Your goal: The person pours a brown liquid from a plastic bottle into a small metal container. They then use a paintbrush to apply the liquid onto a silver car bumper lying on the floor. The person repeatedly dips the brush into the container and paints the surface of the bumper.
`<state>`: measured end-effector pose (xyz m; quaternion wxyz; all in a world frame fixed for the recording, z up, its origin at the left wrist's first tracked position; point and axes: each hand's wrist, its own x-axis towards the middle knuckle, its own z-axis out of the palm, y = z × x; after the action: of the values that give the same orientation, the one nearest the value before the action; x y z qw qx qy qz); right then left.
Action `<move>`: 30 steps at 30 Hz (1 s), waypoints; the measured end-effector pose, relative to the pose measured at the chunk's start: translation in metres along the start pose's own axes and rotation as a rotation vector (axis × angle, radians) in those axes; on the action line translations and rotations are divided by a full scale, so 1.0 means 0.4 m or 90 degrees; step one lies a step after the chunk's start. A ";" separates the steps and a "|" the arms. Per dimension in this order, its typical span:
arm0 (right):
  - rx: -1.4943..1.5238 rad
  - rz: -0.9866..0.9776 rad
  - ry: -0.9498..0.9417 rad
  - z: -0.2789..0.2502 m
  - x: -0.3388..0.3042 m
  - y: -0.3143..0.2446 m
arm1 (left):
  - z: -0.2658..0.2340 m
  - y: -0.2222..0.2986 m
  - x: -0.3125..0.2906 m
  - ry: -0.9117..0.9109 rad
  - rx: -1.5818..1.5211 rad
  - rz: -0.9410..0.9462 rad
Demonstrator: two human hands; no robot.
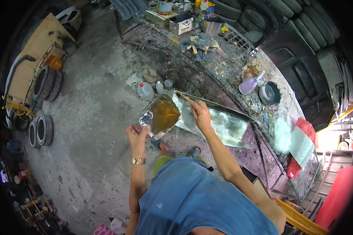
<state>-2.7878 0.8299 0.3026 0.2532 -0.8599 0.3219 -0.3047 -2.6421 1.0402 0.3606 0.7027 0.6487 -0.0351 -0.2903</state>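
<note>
Amber liquid (166, 111) lies in a silvery, shiny-walled container (146, 118) in front of the person, just left of a glossy pale sheet (227, 125). The left hand (138, 137) grips its near edge, thumb on top, the other fingers partly hidden. The right hand's (201, 115) fingers are closed around a slim tan-handled tool (186, 98) at the sheet's far left corner. A red-capped bottle (145, 91) stands beyond the container.

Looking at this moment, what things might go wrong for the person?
The amber contents, which look liquid, might spill if the shiny foil container tips in the left hand. Drips might then reach the open sandals below. The right hand, bare and holding a small tool near the silvery sheet, might get soiled.
</note>
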 end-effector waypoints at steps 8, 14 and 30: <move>0.028 0.072 0.055 -0.015 -0.034 0.013 | -0.005 -0.004 0.006 -0.007 0.013 -0.005; 0.033 0.083 0.078 -0.068 -0.056 0.027 | 0.007 -0.008 0.016 -0.018 0.014 -0.013; 0.030 -0.075 -0.217 -0.136 0.014 -0.151 | 0.061 -0.020 0.014 -0.061 0.036 0.000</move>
<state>-2.7976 0.8532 0.3799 0.3060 -0.9102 0.2160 -0.1768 -2.6509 1.0159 0.3553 0.6815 0.6538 -0.0771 -0.3197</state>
